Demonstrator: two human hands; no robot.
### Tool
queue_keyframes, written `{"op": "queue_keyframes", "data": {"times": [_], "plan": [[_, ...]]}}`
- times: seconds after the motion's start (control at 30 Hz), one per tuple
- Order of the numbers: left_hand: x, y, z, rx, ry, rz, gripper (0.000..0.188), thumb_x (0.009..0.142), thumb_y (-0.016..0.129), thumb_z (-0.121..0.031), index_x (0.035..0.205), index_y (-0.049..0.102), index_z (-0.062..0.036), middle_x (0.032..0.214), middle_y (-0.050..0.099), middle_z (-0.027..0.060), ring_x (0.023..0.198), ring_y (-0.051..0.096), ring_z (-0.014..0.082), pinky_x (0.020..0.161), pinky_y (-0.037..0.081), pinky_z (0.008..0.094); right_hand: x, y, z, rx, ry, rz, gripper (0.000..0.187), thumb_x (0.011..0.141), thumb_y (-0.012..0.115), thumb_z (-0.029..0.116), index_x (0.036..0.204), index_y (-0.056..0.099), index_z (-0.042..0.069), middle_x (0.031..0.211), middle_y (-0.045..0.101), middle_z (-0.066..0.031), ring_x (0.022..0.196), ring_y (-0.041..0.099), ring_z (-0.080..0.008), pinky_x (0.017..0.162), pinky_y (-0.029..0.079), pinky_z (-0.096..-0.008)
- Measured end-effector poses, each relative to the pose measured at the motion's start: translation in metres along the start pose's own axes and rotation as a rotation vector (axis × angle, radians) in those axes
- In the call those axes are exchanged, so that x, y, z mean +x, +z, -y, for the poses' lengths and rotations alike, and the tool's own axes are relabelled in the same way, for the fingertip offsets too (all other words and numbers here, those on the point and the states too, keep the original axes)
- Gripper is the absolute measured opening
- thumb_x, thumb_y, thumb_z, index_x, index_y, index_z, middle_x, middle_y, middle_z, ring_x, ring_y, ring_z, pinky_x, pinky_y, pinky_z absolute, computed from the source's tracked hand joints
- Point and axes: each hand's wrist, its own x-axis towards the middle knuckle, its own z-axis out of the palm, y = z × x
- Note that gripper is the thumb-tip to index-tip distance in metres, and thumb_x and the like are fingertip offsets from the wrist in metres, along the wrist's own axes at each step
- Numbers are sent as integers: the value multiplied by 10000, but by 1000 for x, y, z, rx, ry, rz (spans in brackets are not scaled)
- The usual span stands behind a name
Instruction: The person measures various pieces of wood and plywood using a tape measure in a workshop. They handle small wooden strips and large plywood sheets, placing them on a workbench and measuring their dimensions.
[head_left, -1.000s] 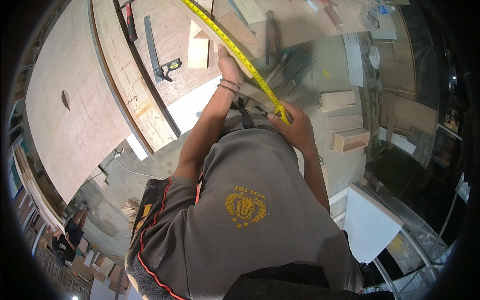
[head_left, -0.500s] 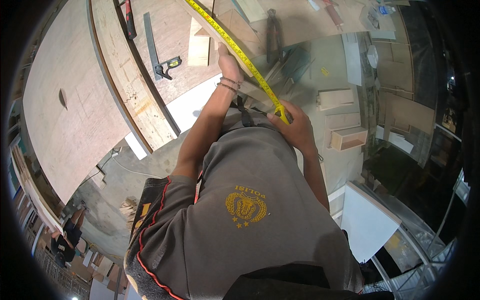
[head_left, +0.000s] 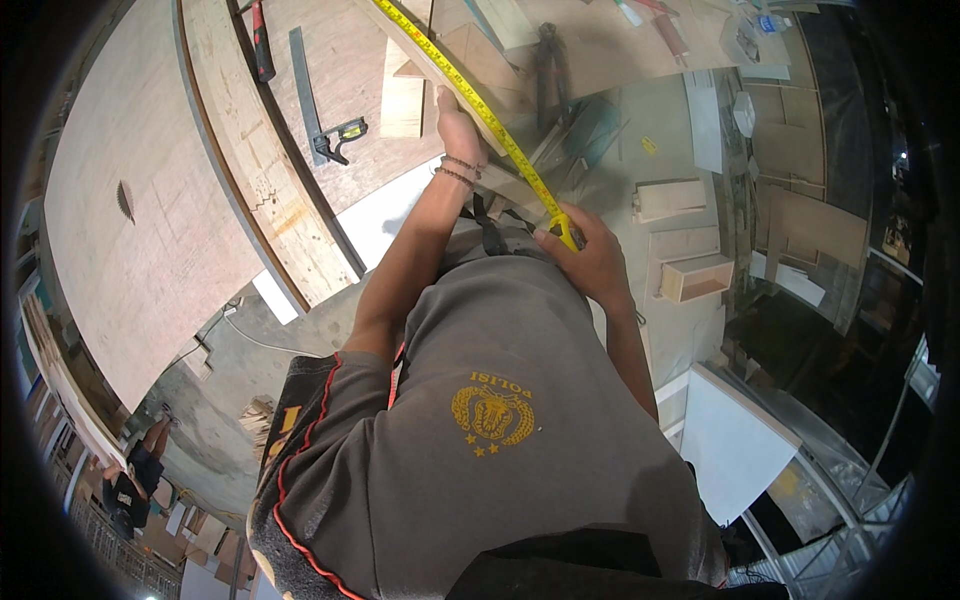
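Observation:
A yellow tape measure [head_left: 487, 117] is pulled out along a long, narrow wooden board [head_left: 412, 52] that runs toward the top edge. My right hand [head_left: 592, 252] is closed round the tape's case, close to my waist; its fingers hide most of the case. My left hand [head_left: 460, 128], with beaded bracelets at the wrist, grips the board from its left side, beside the blade. Part of its fingers is hidden beneath the board. The far end of the tape is out of view.
Left of the board lie a combination square [head_left: 305, 90], a red-handled tool [head_left: 262, 45] and long wooden beams [head_left: 260, 170] on a plywood sheet [head_left: 120, 250]. Dark-handled pliers [head_left: 550, 75] lie beyond my right hand. A wooden box [head_left: 697, 278] stands at right. Another person [head_left: 133, 485] is far left.
Both hands keep their hold on the board and the tape measure. Only a slight shift of the whole view on the left shows.

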Motion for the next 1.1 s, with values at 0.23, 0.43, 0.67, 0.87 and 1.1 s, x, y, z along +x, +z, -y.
{"op": "queue_keyframes", "data": {"times": [0.23,0.43,0.67,0.87,1.1], "plan": [[2,-3,-2,-8,-18,10,493,1038,323,-496,1050,555,-61,886,593,97,773,576,249,709,493,393,1,1,1,14,-9,12,643,809,719,525,1289,602,113,1080,644,-154,1029,637,-304,872,497,-405],[-12,10,-12,-28,-53,1,496,1049,329,-460,1123,563,-29,1019,621,100,923,593,228,852,488,360,2,2,0,21,2,-6,635,807,724,515,1281,604,110,1088,644,-155,1044,635,-305,882,495,-405],[-13,11,-14,-39,-62,13,484,1049,328,-446,1128,556,-27,1020,618,99,925,597,227,853,493,361,3,-2,5,5,21,14,642,809,722,514,1292,595,110,1123,641,-159,1062,629,-312,896,489,-413],[11,-5,-8,266,231,-34,483,1031,363,-458,1173,522,-25,1019,586,105,917,573,217,819,484,369,9,12,-5,219,1,-71,594,840,698,444,1279,587,59,1147,625,-178,1089,612,-317,921,474,-383],[42,-22,-46,573,517,-203,384,968,611,-347,1136,528,-11,767,577,24,615,507,91,532,408,254,19,8,14,609,183,71,537,883,659,390,1286,571,46,1074,601,-103,902,625,-168,671,518,-280]]}}
